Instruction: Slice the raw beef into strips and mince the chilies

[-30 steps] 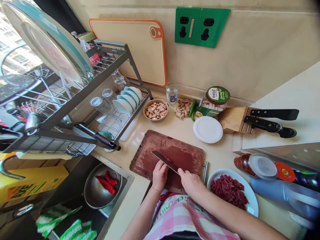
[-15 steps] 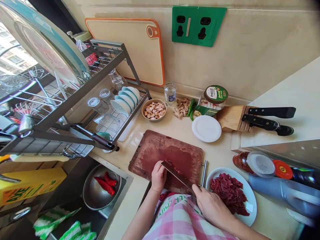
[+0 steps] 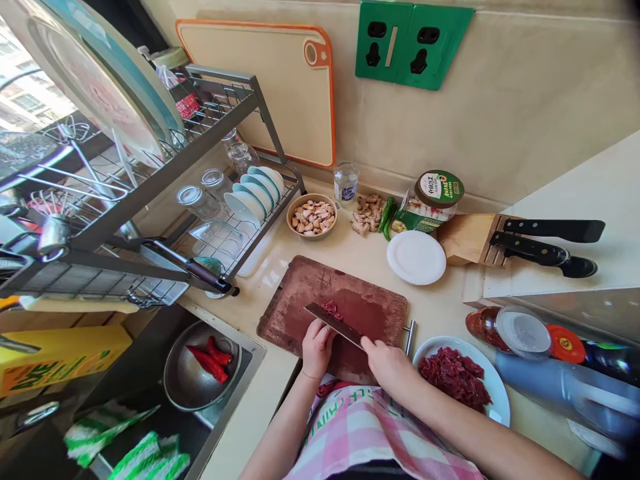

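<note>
A reddish-brown cutting board (image 3: 305, 293) lies on the counter in front of me. My right hand (image 3: 387, 363) is closed on the handle of a cleaver (image 3: 333, 322), whose blade lies across the board's middle. A small heap of red meat slices (image 3: 331, 309) sits just beyond the blade. My left hand (image 3: 316, 347) rests with curled fingers on the board against the blade's near side; what is under the fingers is hidden. A white plate (image 3: 495, 380) piled with sliced red meat (image 3: 455, 379) stands to the right of the board.
A sink at lower left holds a metal bowl (image 3: 187, 387) with red chillies (image 3: 210, 357). A dish rack (image 3: 165, 187) fills the left. Behind the board are a bowl of garlic (image 3: 313, 217), ginger (image 3: 367, 215), green chillies (image 3: 386, 215), a small white plate (image 3: 416, 257) and a knife block (image 3: 467, 239). Bottles (image 3: 550, 373) lie at right.
The cleaver was drawn back toward me and to the right, then pushed forward again across the board. The left hand stayed in place. A little meat now lies beyond the blade.
</note>
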The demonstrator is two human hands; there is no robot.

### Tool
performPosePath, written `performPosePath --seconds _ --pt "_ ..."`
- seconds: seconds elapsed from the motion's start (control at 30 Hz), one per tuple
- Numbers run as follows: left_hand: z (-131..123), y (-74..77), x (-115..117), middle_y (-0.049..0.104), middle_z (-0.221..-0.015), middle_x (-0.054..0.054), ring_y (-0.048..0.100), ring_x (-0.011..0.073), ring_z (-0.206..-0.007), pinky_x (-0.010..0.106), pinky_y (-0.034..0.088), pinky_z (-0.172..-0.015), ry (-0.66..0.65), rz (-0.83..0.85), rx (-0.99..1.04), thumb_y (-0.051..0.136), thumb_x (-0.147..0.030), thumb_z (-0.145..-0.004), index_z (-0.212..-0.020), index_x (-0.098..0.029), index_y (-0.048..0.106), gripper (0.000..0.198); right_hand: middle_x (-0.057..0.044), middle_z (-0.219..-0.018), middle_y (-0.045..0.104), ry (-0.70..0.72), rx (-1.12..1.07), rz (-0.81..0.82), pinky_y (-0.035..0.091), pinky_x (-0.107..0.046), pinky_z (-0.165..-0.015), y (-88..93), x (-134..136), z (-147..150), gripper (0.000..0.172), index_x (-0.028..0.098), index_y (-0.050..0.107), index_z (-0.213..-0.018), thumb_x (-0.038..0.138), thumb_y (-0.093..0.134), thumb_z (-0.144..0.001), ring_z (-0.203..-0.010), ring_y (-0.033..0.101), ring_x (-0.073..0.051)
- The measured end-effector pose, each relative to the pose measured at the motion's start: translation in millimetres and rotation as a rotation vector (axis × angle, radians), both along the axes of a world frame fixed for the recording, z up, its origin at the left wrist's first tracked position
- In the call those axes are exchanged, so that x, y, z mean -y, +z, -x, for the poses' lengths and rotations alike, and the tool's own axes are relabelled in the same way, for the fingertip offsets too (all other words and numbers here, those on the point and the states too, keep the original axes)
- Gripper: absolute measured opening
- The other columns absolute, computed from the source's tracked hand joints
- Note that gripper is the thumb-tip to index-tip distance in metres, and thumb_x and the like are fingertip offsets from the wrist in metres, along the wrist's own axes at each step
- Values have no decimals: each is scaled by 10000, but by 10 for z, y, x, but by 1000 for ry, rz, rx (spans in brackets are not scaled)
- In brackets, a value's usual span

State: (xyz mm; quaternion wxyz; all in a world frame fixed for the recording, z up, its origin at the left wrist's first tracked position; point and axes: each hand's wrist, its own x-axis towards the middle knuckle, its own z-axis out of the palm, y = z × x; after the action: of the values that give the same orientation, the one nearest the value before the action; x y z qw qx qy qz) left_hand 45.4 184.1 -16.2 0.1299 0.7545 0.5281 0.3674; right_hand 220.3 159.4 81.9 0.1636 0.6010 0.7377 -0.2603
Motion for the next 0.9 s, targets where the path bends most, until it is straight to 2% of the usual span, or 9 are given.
performPosePath --seconds 0.13,0.27,0.37,0.5,0.57,0.7,0.8,0.9 --pt "3 18 -4 619 -862 40 574 152 -852 283 496 -744 -12 18 26 516 -175 -819 -833 -199 633 121 -25 -779 626 -46 -16 26 322 -225 -485 167 376 -329 236 224 486 -990 113 325 -858 -647 636 -163" --pt "19 -2 -1 613 -833 43 569 146 -817 277 496 -717 -13 30 43 472 -134 -821 -810 -188 627 164 -32 -783 630 -40 -3 65 313 -228 -483 256 537 -351 274 227 494 -982 80 308 -845 -648 643 -169" --pt "29 -27 2 616 -826 43 576 151 -819 276 499 -705 11 61 37 475 -141 -817 -800 -192 633 166 -35 -785 633 -24 3 65 331 -223 -488 184 400 -180 267 225 483 -984 71 321 -837 -659 650 -179" --pt "29 -27 -1 615 -796 36 585 148 -775 259 501 -667 61 120 35 495 -176 -820 -777 -190 637 149 -63 -828 634 28 30 -21 382 -227 -529 -1 -5 165 283 206 435 -1094 98 309 -863 -711 651 -198" --pt "23 -11 2 611 -775 30 583 141 -747 253 502 -656 66 128 32 508 -197 -822 -778 -191 640 139 -68 -839 631 60 14 -54 391 -229 -544 -59 -153 234 275 201 427 -1106 122 292 -881 -717 647 -191" --pt "-1 33 20 624 -837 37 582 151 -822 276 500 -725 28 75 42 526 -218 -822 -815 -202 650 125 -40 -815 632 101 -36 -41 368 -220 -542 -56 -152 -36 231 217 457 -1045 145 317 -876 -703 637 -166" --pt "-24 62 27 612 -820 30 573 148 -807 285 493 -738 13 77 56 537 -235 -819 -796 -213 658 125 -28 -778 629 53 -60 -9 326 -218 -528 20 -23 -340 198 205 473 -978 159 313 -873 -694 627 -153" --pt "-39 73 25 601 -803 31 565 148 -784 288 492 -720 24 83 61 534 -242 -820 -791 -211 658 132 -18 -763 622 10 -51 -28 278 -225 -506 128 104 -427 189 209 472 -953 154 315 -864 -672 622 -143"
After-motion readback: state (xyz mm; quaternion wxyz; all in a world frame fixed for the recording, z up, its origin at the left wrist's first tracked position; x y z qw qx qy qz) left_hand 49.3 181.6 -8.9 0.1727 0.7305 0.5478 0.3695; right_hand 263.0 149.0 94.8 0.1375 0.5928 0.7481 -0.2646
